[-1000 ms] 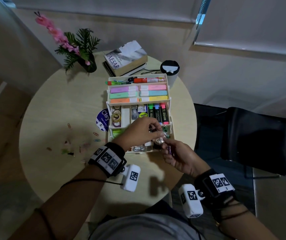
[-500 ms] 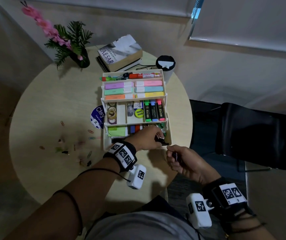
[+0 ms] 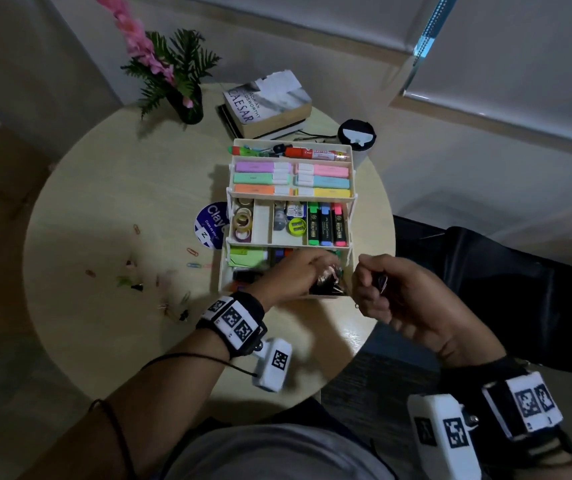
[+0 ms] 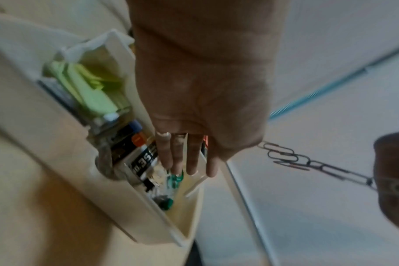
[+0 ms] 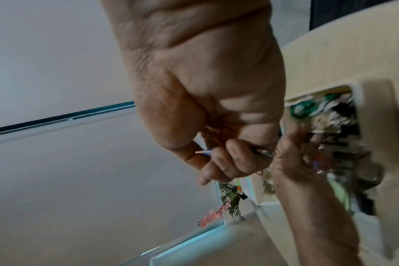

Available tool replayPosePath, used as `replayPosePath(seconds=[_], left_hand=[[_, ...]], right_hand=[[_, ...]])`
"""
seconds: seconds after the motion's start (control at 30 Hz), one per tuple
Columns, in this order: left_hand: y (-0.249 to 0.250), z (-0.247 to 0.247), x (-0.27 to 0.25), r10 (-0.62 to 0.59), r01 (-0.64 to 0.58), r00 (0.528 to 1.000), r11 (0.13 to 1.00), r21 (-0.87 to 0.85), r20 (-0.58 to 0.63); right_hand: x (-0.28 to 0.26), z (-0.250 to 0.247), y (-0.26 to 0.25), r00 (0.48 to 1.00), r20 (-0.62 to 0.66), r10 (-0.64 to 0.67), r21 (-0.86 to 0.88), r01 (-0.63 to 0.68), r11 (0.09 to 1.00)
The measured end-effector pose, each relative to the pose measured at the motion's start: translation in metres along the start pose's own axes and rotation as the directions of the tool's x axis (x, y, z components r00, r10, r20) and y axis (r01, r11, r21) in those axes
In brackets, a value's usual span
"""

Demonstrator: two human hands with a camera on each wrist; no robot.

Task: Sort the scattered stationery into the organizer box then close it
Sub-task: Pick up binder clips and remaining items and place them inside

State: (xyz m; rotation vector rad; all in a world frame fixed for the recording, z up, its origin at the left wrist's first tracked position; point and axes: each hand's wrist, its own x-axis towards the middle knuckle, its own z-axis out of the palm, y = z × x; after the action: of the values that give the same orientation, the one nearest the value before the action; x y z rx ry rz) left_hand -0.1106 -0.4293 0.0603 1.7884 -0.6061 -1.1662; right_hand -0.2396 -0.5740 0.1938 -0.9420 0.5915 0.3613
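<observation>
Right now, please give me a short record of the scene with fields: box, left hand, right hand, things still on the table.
box: white plastic three-tier organizer box, open, tiers stepped back
left hand: left hand reaches into the front right compartment, fingers straight
right hand: right hand grips a bunch of paper clips
on table: scattered coloured clips on the round beige table, left of the box

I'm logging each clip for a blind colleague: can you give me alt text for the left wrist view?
The left hand reaches with straight fingers into the near corner compartment of the cream organizer box, above green binder clips. At the right edge, the right hand holds a dangling chain of linked paper clips. Green sticky notes and markers fill neighbouring compartments.
</observation>
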Motion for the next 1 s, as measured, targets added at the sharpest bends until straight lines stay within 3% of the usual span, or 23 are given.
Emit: replayPosePath(seconds=[0.03, 0.1, 0.17, 0.23, 0.33, 0.43, 0.6, 0.67, 0.8, 1.0], left_hand=[[0.003, 0.000, -0.003, -0.057, 0.069, 0.997, 0.965, -0.253, 0.056], [0.009, -0.001, -0.007, -0.100, 0.192, 0.980, 0.722, -0.665, 0.173], [0.017, -0.006, -0.010, -0.134, 0.211, 0.977, 0.523, -0.826, 0.164], [0.026, -0.015, -0.012, -0.143, 0.181, 0.981, 0.445, -0.877, 0.131], [0.031, -0.034, -0.020, -0.191, 0.136, 0.980, 0.429, -0.893, 0.057], [0.028, -0.054, -0.030, -0.200, 0.112, 0.979, 0.413, -0.904, 0.030], [0.014, -0.082, -0.048, -0.189, 0.186, 0.977, 0.504, -0.843, 0.102], [0.008, -0.089, -0.051, -0.190, 0.192, 0.976, 0.501, -0.844, 0.110], [-0.001, -0.100, -0.051, -0.252, 0.108, 0.968, 0.478, -0.871, -0.018], [-0.005, -0.101, -0.035, -0.330, 0.035, 0.929, 0.534, -0.845, -0.170]], right_hand=[[0.004, 0.007, -0.008, 1.000, 0.005, -0.007, -0.006, 0.007, 1.000], [0.015, 0.023, -0.022, 1.000, 0.008, -0.017, -0.056, 0.017, 0.998], [0.029, 0.037, -0.034, 0.999, 0.000, -0.047, -0.143, 0.047, 0.989], [0.046, 0.050, -0.042, 0.993, -0.056, -0.102, -0.260, 0.085, 0.962], [0.070, 0.067, -0.050, 0.974, -0.114, -0.197, -0.431, 0.130, 0.893], [0.089, 0.081, -0.054, 0.975, -0.093, -0.203, -0.501, 0.130, 0.856], [0.116, 0.100, -0.060, 0.964, -0.075, -0.256, -0.542, 0.176, 0.822], [0.129, 0.102, -0.063, 0.958, -0.096, -0.270, -0.522, 0.182, 0.834], [0.155, 0.103, -0.058, 0.961, -0.155, -0.227, -0.453, 0.135, 0.881], [0.181, 0.094, -0.029, 0.964, -0.125, -0.235, -0.624, 0.108, 0.774]])
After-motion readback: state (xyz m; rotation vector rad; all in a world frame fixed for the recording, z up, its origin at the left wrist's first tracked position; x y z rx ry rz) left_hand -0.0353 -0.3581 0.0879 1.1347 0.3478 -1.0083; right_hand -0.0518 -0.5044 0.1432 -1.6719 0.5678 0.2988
